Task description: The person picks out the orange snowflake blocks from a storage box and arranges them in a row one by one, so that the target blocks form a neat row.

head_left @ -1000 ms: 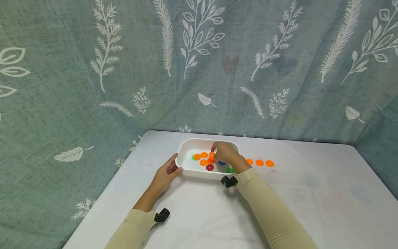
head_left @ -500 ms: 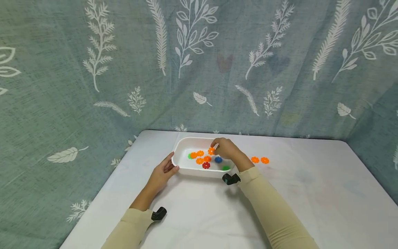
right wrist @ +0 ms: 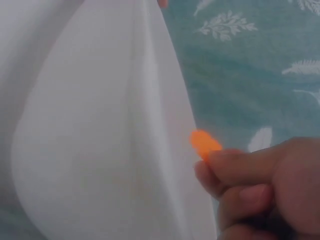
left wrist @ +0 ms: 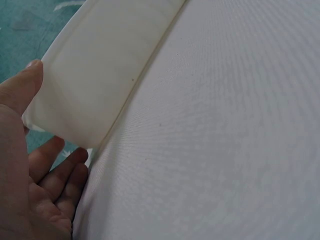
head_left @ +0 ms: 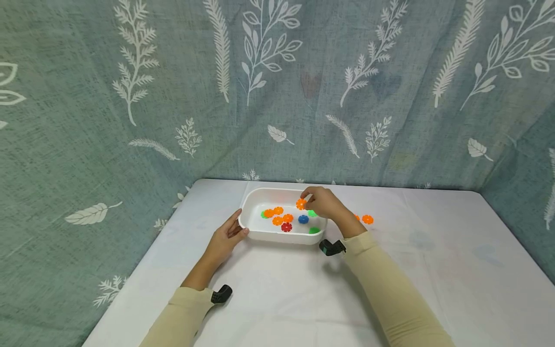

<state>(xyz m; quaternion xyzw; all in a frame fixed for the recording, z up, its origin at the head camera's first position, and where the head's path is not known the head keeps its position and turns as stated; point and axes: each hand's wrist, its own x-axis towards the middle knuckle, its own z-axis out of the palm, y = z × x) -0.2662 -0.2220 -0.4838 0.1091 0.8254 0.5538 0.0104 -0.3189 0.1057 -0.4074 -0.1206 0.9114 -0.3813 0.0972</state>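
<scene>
My left hand (head_left: 222, 245) grips the left end of a white plastic tub (head_left: 277, 237), thumb near its front corner. In the left wrist view the fingers (left wrist: 62, 175) curl beside the tub's end wall (left wrist: 90, 80). My right hand (head_left: 326, 203) pinches an orange notched plastic disc (head_left: 300, 204) over the right part of the tub. The right wrist view shows this orange disc (right wrist: 205, 144) between thumb and forefinger, above the rim. Inside lie several orange discs (head_left: 277, 221), a red disc (head_left: 286, 227), a blue disc (head_left: 303, 219) and green discs (head_left: 314, 231).
Orange discs (head_left: 367, 220) lie on the white-covered table (head_left: 269, 289) right of the tub, one partly hidden by the right wrist. A leaf-patterned green-grey cloth (head_left: 243, 135) hangs behind the table.
My right hand has lifted the orange disc up and right from the other pieces in the tub. A green disc shows beneath the hand. My left hand keeps its hold on the tub.
</scene>
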